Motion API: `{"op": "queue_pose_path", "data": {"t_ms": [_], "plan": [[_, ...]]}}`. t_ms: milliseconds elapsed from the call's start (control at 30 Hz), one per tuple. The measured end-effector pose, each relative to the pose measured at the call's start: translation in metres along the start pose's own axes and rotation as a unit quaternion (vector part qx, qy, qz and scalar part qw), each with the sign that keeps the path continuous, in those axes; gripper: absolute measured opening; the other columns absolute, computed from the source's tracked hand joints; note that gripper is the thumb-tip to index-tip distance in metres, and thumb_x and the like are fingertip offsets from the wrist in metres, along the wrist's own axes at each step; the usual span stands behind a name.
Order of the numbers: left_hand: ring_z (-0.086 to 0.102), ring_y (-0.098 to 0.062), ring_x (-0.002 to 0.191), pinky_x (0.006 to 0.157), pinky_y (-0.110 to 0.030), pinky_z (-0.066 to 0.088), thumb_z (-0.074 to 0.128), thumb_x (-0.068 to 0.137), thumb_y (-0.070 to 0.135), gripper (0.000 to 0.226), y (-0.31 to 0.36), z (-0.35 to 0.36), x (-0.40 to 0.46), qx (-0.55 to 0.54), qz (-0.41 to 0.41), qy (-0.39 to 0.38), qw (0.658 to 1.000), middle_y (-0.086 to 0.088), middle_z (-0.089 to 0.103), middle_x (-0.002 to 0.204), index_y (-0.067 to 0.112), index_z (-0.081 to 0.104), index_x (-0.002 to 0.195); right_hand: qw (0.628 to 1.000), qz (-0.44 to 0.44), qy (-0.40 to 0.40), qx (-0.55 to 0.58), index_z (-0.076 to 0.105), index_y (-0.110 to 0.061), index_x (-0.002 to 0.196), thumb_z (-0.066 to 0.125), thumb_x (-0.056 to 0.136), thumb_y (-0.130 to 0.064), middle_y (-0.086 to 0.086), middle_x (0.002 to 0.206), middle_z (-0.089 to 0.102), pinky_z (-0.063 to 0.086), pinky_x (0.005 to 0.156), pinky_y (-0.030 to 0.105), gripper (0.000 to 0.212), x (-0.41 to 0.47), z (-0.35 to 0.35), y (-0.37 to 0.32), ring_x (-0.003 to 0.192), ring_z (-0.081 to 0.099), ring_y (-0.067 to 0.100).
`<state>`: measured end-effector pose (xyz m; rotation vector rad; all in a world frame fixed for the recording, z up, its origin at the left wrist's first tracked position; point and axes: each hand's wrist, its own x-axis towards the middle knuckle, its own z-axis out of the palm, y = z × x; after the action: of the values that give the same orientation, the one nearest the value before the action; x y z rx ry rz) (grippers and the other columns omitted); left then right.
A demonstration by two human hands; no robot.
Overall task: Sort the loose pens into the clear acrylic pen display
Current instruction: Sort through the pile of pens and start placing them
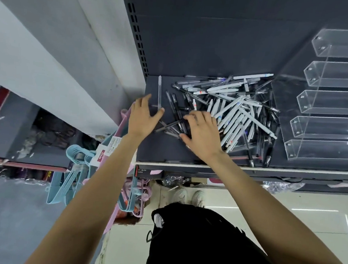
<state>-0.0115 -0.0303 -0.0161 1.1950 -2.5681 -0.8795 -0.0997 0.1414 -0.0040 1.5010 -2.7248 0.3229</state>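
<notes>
Left hand (pixel 142 118) is hovering fingers spread near the shelf's (pixel 159 151) left edge, holding nothing, fingertips just beside a clear pen (pixel 159 93) lying alone. Right hand (pixel 201 131) is pressing down flat, fingers relaxed, on dark pens (pixel 176 111) at the left of the loose pen pile (pixel 236 113) spreading mid-shelf. Clear acrylic pen display (pixel 325 105) is sitting at the shelf's right end, its slots showing no pens. Blue hangers (pixel 71 172) are hanging below the left edge.

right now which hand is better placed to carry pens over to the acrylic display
Right. The right hand already rests on the dark pens and is nearer the clear acrylic pen display; the left hand is at the shelf's far left.
</notes>
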Motion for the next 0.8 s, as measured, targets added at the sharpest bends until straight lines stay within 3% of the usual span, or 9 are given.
{"op": "queue_pose_path", "data": {"t_ms": [133,267,433,500,800], "plan": [[0.036,-0.031,0.131,0.105,-0.041,0.028,0.052,0.092,0.048,0.064,0.007,0.010,0.022,0.026,-0.050,-0.047,0.997,-0.013,0.046,0.139,0.009,0.038,0.141,0.996,-0.015,-0.083,-0.044,0.046,-0.007,0.129,0.054,0.090,-0.040,0.010,0.124,0.056,0.030,0.096,0.038,0.051,0.028,0.001,-0.011,0.120,0.040,0.029],[0.044,-0.033,0.121,0.097,-0.041,0.039,0.057,0.091,0.040,0.047,0.009,0.017,0.033,0.073,-0.012,-0.053,0.996,-0.014,0.051,0.128,0.009,0.051,0.127,0.984,0.006,-0.140,-0.106,0.048,-0.004,0.117,0.048,0.092,-0.047,0.010,0.110,0.061,0.028,0.098,0.038,0.050,0.046,0.007,-0.017,0.117,0.040,0.030],[0.051,-0.027,0.112,0.085,-0.037,0.042,0.065,0.086,0.038,0.037,0.001,0.012,0.041,0.101,0.032,-0.066,0.992,-0.008,0.062,0.112,0.011,0.059,0.111,0.968,0.017,-0.180,-0.175,0.052,-0.004,0.109,0.045,0.094,-0.018,0.008,0.100,0.065,0.027,0.098,0.039,0.022,0.058,0.006,-0.023,0.111,0.044,0.029],[0.050,-0.026,0.111,0.085,-0.035,0.041,0.066,0.085,0.038,0.037,-0.003,0.009,0.041,0.119,0.060,-0.070,0.989,-0.007,0.064,0.108,0.012,0.059,0.111,0.965,0.013,-0.189,-0.183,0.051,-0.003,0.110,0.042,0.091,-0.010,0.009,0.100,0.065,0.027,0.098,0.039,0.021,0.058,0.006,-0.022,0.110,0.045,0.030],[0.062,-0.032,0.097,0.081,-0.038,0.046,0.065,0.087,0.037,0.043,0.001,0.003,0.041,0.139,0.085,-0.139,0.977,-0.011,0.067,0.105,0.006,0.052,0.114,0.963,0.003,-0.191,-0.191,0.047,0.002,0.118,0.048,0.087,-0.007,0.017,0.116,0.056,0.023,0.104,0.041,0.032,0.052,0.009,-0.017,0.118,0.038,0.035]]}}
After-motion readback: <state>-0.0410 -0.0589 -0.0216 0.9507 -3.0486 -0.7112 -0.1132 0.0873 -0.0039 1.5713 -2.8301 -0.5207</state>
